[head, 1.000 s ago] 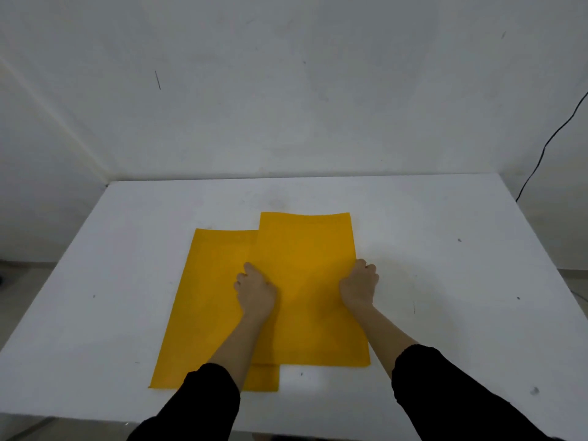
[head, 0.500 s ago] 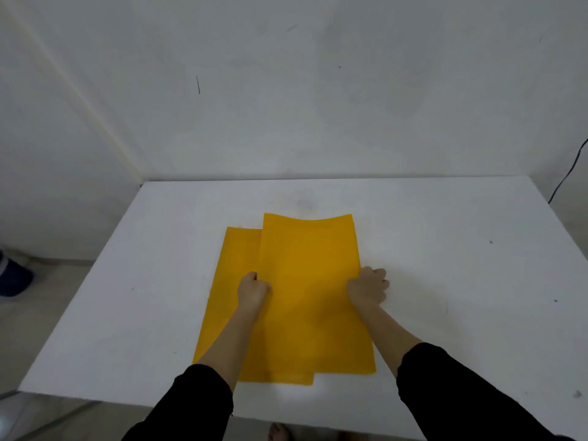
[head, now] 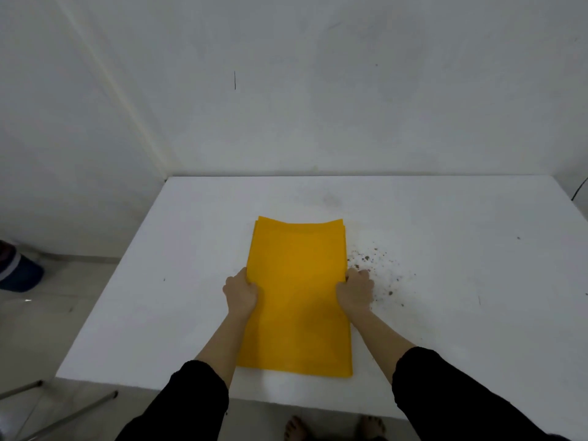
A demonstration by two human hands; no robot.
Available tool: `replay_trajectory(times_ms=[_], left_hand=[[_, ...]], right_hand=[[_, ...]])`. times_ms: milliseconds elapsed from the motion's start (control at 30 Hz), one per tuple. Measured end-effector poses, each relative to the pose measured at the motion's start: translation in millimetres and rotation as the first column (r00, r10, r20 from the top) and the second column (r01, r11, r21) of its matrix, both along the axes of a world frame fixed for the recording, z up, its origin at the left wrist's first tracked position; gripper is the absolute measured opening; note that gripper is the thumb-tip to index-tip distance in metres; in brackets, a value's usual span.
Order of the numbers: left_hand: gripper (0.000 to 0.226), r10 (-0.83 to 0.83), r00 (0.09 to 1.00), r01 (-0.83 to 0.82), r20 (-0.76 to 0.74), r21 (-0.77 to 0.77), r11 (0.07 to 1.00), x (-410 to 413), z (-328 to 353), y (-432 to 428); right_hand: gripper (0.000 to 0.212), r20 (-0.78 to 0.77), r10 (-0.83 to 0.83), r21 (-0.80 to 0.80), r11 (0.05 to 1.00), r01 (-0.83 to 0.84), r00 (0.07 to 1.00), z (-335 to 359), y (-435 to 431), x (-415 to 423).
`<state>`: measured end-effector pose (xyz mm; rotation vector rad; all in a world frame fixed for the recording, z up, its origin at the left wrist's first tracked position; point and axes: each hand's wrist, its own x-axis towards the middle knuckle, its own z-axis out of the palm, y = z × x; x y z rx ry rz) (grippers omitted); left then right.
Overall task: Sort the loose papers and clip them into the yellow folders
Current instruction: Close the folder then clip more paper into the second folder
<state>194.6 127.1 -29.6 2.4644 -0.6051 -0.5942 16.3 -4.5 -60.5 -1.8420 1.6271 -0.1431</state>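
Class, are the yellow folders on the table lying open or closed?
Closed: the folders lie flat in one stack, only plain covers showing, left hand and right hand gripping its sides.

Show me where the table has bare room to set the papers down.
Bare table lies left of the yellow folders out to the left edge, in the far strip between folders and wall, and at far right. Crowded: the middle, where left hand and right hand grip the folders, and the brown specks beside the right hand.

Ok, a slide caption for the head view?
Left hand and right hand grip the stacked yellow folders by their side edges on the white table.
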Motion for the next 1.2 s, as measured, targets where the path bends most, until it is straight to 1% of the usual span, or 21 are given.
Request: replay_trajectory(times_ms=[67,133,167,233,300,367,433,533,600,633,667,700,733,800,833,967,1033,1067,1100,1133,1200], left_hand=[[0.038,0.064,0.998,-0.065,0.020,0.107,0.992,2.9,1.5,-3.6],[0.039,0.111,0.994,-0.110,0.000,0.153,0.982,5.1,2.6,-3.5],[0.039,0.096,0.995,-0.092,-0.018,0.150,0.984,5.9,2.1,-2.2],[0.039,0.019,0.999,-0.014,-0.039,0.129,0.992,8.7,-3.5,-0.2],[0.036,0.008,0.999,-0.001,-0.047,0.143,0.990,9.3,-4.5,-1.2],[0.036,0.043,0.996,-0.028,-0.079,0.183,0.983,10.9,-3.6,-3.7],[0.034,0.065,0.990,-0.039,-0.122,0.206,0.978,13.6,-2.6,-4.6],[0.020,0.099,0.974,-0.071,-0.206,0.140,0.988,21.5,-5.7,-3.8],[0.026,0.131,0.929,-0.121,-0.345,0.052,0.991,28.2,-7.5,-4.0],[0.032,0.151,0.887,-0.159,-0.436,0.018,0.987,30.4,-7.2,-4.6],[0.036,0.162,0.838,-0.192,-0.521,-0.005,0.981,32.2,-6.6,-4.6],[0.036,0.160,0.792,-0.209,-0.589,-0.017,0.978,32.9,-5.6,-3.9],[0.032,0.148,0.755,-0.206,-0.639,-0.017,0.978,33.0,-4.8,-2.8],[0.023,0.119,0.697,-0.183,-0.707,-0.015,0.983,31.8,-4.5,-1.0],[0.024,0.105,0.670,-0.185,-0.735,-0.028,0.982,31.0,-4.5,0.4],[0.047,0.061,0.607,-0.241,-0.792,-0.110,0.964,31.7,-6.0,3.6],[0.054,0.040,0.590,-0.246,-0.807,-0.131,0.960,33.1,-2.3,5.0],[0.056,0.028,0.583,-0.244,-0.812,-0.142,0.959,33.9,0.0,5.7],[0.056,0.016,0.578,-0.243,-0.816,-0.153,0.958,36.0,2.2,6.5],[0.057,0.004,0.572,-0.246,-0.820,-0.167,0.955,38.3,4.0,7.1],[0.058,-0.030,0.565,-0.252,-0.825,-0.207,0.945,44.3,8.9,6.8]], right_hand=[[0.009,0.019,0.019,-0.045,0.999,-0.018,1.000,-2.1,2.1,-0.5],[0.011,0.090,0.028,-0.064,0.998,-0.022,0.996,-4.5,1.5,1.0],[0.014,0.113,0.029,-0.062,0.998,-0.022,0.993,-5.4,0.8,1.8],[0.028,0.135,0.016,-0.070,0.998,-0.007,0.991,-5.6,-0.1,3.4],[0.037,0.155,0.004,-0.071,0.997,0.008,0.988,-6.3,-1.5,4.0],[0.041,0.183,-0.022,-0.017,1.000,0.026,0.983,-5.9,-2.9,5.6],[0.039,0.205,-0.053,0.070,0.997,0.040,0.977,-7.2,-4.3,9.9],[0.045,0.170,-0.128,0.151,0.983,0.102,0.977,-6.8,-7.3,15.7],[0.031,0.134,-0.168,0.151,0.978,0.148,0.977,-6.1,-7.1,16.2],[0.025,0.131,-0.183,0.153,0.975,0.162,0.974,-4.9,-5.9,16.3],[0.029,0.140,-0.197,0.154,0.972,0.175,0.970,-4.9,-6.0,16.2],[0.041,0.152,-0.224,0.163,0.966,0.199,0.963,-4.2,-5.6,16.5],[0.047,0.155,-0.250,0.172,0.960,0.223,0.956,-3.7,-6.1,16.1],[0.046,0.126,-0.260,0.170,0.956,0.238,0.957,-2.7,-7.9,13.8],[0.043,0.111,-0.257,0.174,0.956,0.236,0.960,-2.6,-8.9,13.2],[0.045,0.136,-0.357,0.260,0.913,0.314,0.924,1.1,-11.8,12.7],[0.047,0.130,-0.392,0.275,0.897,0.347,0.911,4.7,-13.8,14.7],[0.045,0.157,-0.400,0.277,0.895,0.349,0.903,6.3,-14.8,15.4],[0.036,0.225,-0.406,0.285,0.897,0.338,0.886,8.2,-15.2,16.0],[0.027,0.321,-0.406,0.310,0.899,0.310,0.855,11.2,-14.5,15.4],[0.019,0.485,-0.416,0.403,0.887,0.226,0.769,19.3,-13.5,14.3]])
